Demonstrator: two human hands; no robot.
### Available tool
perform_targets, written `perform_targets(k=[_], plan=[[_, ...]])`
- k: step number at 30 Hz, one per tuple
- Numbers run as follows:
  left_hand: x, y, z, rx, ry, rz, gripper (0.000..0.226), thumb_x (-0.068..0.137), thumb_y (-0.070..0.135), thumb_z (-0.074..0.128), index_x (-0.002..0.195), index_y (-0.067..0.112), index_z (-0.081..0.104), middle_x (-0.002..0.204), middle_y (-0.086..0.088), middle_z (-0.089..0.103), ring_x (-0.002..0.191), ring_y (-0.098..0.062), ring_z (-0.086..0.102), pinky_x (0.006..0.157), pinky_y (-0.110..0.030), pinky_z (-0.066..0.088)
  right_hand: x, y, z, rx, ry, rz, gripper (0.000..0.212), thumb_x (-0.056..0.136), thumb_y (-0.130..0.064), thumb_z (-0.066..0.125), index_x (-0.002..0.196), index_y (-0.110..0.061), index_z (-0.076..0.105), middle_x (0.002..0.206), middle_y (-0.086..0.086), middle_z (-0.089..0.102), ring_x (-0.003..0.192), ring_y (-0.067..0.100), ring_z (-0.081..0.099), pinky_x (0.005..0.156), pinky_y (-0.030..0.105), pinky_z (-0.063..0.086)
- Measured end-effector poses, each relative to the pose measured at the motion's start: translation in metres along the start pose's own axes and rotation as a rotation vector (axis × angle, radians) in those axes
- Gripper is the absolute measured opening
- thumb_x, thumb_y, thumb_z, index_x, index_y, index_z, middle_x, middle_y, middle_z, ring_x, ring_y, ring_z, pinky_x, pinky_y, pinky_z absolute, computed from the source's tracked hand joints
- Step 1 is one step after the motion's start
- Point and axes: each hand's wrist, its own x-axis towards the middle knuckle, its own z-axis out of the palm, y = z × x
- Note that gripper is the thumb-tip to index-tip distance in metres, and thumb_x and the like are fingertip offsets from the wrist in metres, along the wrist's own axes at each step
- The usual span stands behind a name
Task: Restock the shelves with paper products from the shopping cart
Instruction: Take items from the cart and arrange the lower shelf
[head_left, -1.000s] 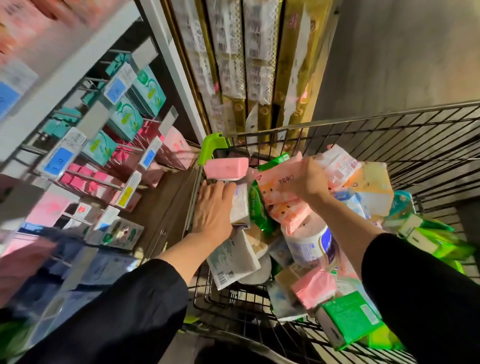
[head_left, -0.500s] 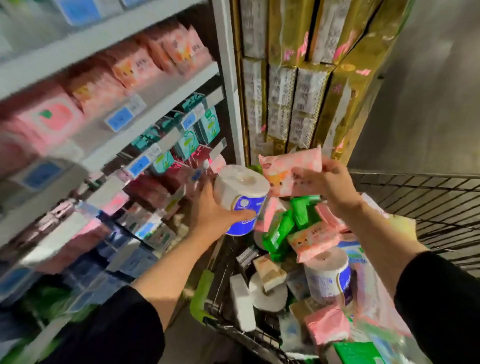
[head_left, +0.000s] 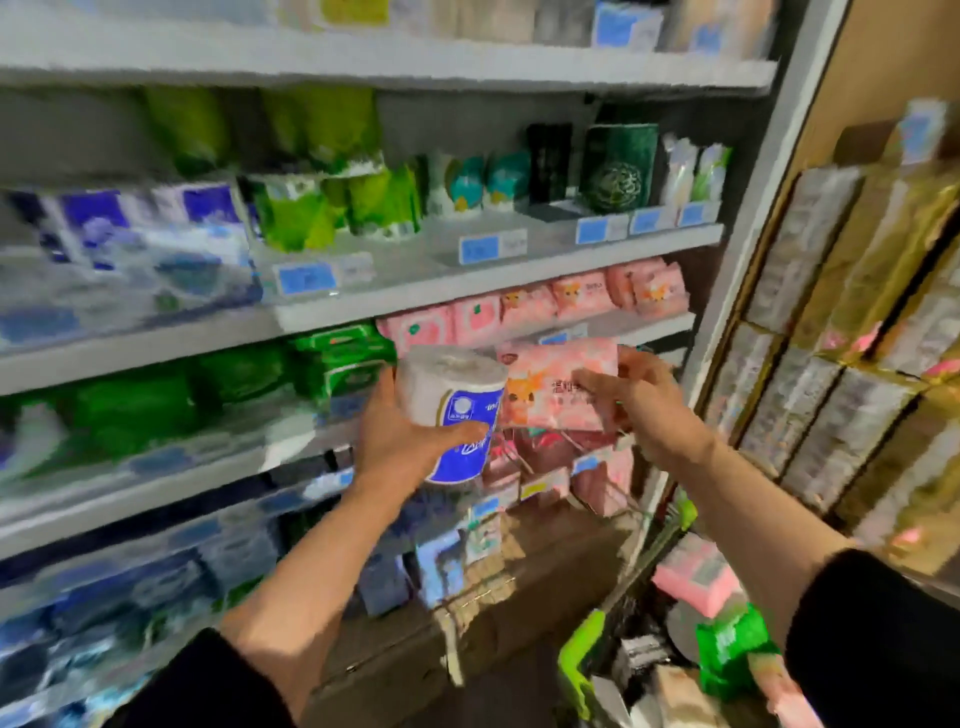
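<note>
My left hand (head_left: 402, 441) grips a white toilet paper roll with a blue label (head_left: 452, 410), held up in front of the shelves. My right hand (head_left: 641, 400) pinches a pink tissue pack with a fox print (head_left: 556, 382) right beside the roll. Both are raised level with the shelf of matching pink packs (head_left: 576, 301). The shopping cart (head_left: 582, 654) with its green corner sits at the lower right, holding pink, green and white packs.
White shelves (head_left: 467, 283) carry green, blue and dark green paper goods with blue price tags. Gold-wrapped stacked packs (head_left: 852, 332) fill the right side. Lower rows hold pink packs on pegs (head_left: 597, 478). A wooden base board (head_left: 519, 582) runs below.
Both hands lifted out of the cart and up toward the shelves, the left carrying the roll, the right the pink pack. My view swung up from the cart to the shelves.
</note>
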Motion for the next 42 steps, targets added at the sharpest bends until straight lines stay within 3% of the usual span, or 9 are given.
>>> perform_targets(k=[6,10,15,18,24,29,32,34,42], plan=[[-0.015,-0.017,-0.078,0.155,0.137,-0.058,0.097,0.021,0.055,0.081,0.107,0.020,0.053,0.113,-0.003,0.065,0.100,-0.022,0.063,0.086,-0.043,0.054,-0.006,0.001,0.079,0.039,-0.145,0.074,0.013,0.084,0.009,0.062,0.094,0.002,0.057,0.044,0.002,0.039,0.035,0.010,0.027,0.040,0.015,0.018],[-0.014,-0.034,-0.080,0.161,0.108,-0.091,0.085,0.032,0.040,0.093,0.105,0.021,0.054,0.109,-0.001,0.067,0.095,-0.018,0.065,0.082,-0.041,0.055,-0.004,0.020,0.086,0.070,-0.090,0.152,0.017,0.085,0.012,0.059,0.076,-0.002,0.056,0.040,-0.004,0.046,0.032,0.007,0.037,0.036,0.013,0.025],[0.007,-0.041,-0.055,0.149,0.062,-0.114,0.080,0.039,0.036,0.095,0.106,0.022,0.055,0.106,0.003,0.068,0.090,-0.013,0.065,0.071,-0.028,0.052,0.026,0.028,0.065,0.120,0.000,0.169,0.018,0.088,0.011,0.056,0.079,-0.004,0.053,0.052,0.000,0.055,0.041,0.011,0.048,0.043,0.017,0.034],[0.025,-0.042,-0.036,0.169,0.063,-0.123,0.079,0.035,0.044,0.092,0.102,0.026,0.053,0.103,0.004,0.067,0.090,-0.014,0.065,0.074,-0.032,0.055,0.064,0.035,0.052,0.107,0.055,0.162,0.017,0.087,0.009,0.059,0.083,-0.008,0.055,0.065,0.007,0.052,0.050,0.016,0.048,0.049,0.021,0.035],[0.056,-0.042,0.013,0.225,0.022,-0.139,0.092,0.026,0.061,0.083,0.106,0.026,0.055,0.102,0.007,0.068,0.091,-0.013,0.067,0.078,-0.041,0.058,0.143,0.053,0.025,0.206,0.160,0.163,0.024,0.085,0.008,0.064,0.073,-0.010,0.052,0.054,-0.001,0.065,0.047,0.011,0.062,0.043,0.022,0.049],[0.071,-0.032,0.057,0.275,-0.044,-0.073,0.085,0.036,0.053,0.089,0.106,0.028,0.050,0.104,0.009,0.064,0.095,-0.012,0.063,0.082,-0.037,0.056,0.187,0.066,0.001,0.231,0.178,0.201,0.031,0.082,0.005,0.068,0.106,-0.002,0.050,0.076,0.011,0.064,0.060,0.021,0.061,0.054,0.029,0.050],[0.082,-0.030,0.080,0.254,-0.074,-0.066,0.087,0.032,0.054,0.089,0.105,0.030,0.050,0.106,0.008,0.065,0.095,-0.013,0.064,0.083,-0.038,0.056,0.210,0.070,-0.016,0.247,0.195,0.175,0.030,0.086,0.007,0.063,0.089,-0.012,0.039,0.060,0.006,0.053,0.045,0.015,0.047,0.043,0.021,0.035],[0.090,-0.028,0.094,0.239,-0.084,-0.066,0.093,0.025,0.059,0.086,0.107,0.029,0.053,0.107,0.008,0.067,0.095,-0.014,0.066,0.081,-0.041,0.057,0.224,0.070,-0.026,0.253,0.210,0.157,0.032,0.087,0.007,0.061,0.097,-0.011,0.036,0.057,0.002,0.054,0.036,0.008,0.046,0.036,0.017,0.032],[0.113,-0.028,0.139,0.243,-0.124,-0.108,0.097,0.026,0.060,0.082,0.112,0.027,0.052,0.107,0.008,0.066,0.095,-0.012,0.065,0.080,-0.040,0.058,0.269,0.075,-0.061,-0.005,-0.016,0.006,0.024,0.082,0.007,0.068,0.077,-0.014,0.057,0.058,-0.005,0.061,0.047,0.009,0.055,0.047,0.022,0.039]])
